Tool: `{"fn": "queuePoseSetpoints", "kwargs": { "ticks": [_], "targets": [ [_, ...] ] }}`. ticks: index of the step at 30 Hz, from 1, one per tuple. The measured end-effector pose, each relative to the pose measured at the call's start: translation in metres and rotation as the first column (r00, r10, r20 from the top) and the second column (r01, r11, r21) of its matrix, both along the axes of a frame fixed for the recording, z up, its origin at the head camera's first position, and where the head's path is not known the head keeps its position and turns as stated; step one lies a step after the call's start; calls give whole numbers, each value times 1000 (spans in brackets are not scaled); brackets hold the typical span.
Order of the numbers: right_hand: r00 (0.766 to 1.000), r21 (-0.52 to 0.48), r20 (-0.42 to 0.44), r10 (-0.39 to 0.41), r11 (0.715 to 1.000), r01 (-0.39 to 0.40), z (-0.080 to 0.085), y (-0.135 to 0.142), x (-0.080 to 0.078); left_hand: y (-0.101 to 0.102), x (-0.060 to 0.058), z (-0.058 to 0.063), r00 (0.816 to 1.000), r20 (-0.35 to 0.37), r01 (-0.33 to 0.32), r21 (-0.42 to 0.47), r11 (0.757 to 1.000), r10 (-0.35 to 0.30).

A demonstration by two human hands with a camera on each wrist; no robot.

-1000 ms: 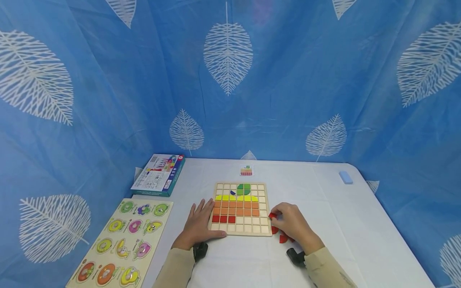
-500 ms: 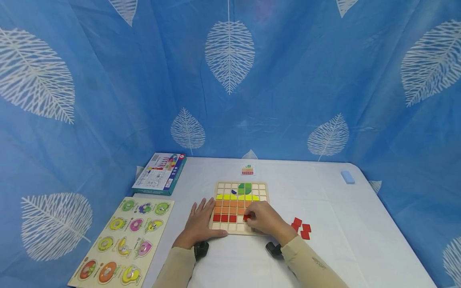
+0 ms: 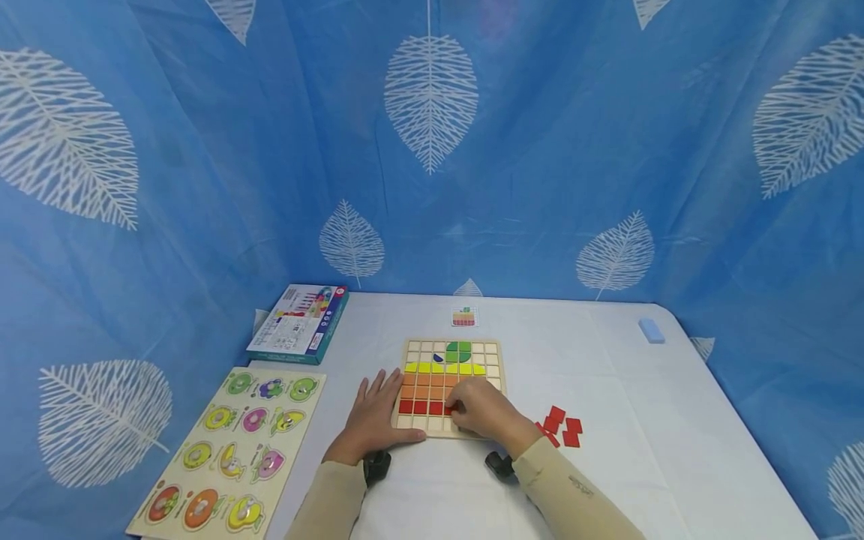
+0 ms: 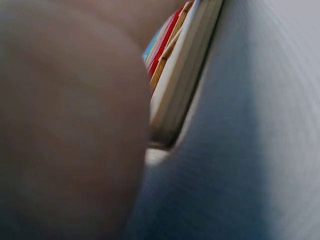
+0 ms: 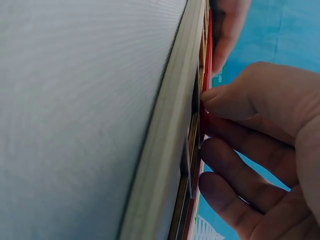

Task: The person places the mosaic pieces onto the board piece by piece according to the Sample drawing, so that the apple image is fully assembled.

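A wooden grid board (image 3: 436, 424) on the white table bears rows of yellow, orange and red pieces, with green pieces and a dark blue one near its top. My left hand (image 3: 373, 420) rests along the board's left edge, fingers straight and thumb by the front corner. Over the board's right half, my right hand (image 3: 482, 409) holds a red tile (image 5: 202, 120) between thumb and index finger, down at the red row. That hand hides part of the right-hand cells. Several loose red tiles (image 3: 571, 426) lie right of the board, partly behind the right forearm.
A small pattern card (image 3: 464, 316) lies behind the board. At left are a boxed set (image 3: 290, 326) and a fruit puzzle board (image 3: 270, 420). A light blue block (image 3: 651, 331) sits at the far right. Blue leaf-print cloth (image 3: 520, 187) surrounds the table.
My right hand has gone from the loose red tiles leftward onto the board, carrying a red tile to the end of the red row. The left hand has stayed on the board's edge.
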State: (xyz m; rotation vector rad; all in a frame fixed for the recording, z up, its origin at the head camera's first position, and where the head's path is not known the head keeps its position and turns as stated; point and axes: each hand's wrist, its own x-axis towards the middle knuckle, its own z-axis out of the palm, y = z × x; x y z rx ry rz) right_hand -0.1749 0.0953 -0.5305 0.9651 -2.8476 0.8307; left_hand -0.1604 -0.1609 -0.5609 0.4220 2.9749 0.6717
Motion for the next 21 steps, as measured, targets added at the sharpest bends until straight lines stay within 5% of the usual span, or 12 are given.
{"fn": "queuePoseSetpoints", "kwargs": {
  "ticks": [10, 21],
  "targets": [
    [1000, -95, -4, -30, 995, 29, -1, 14, 7, 0, 1, -3, 1000, 1, -12, 7, 1000, 12],
    [967, -186, 1, -256, 950, 251, 1, 72, 18, 1, 2, 0, 1000, 1, -18, 20, 1000, 18]
  ]
}}
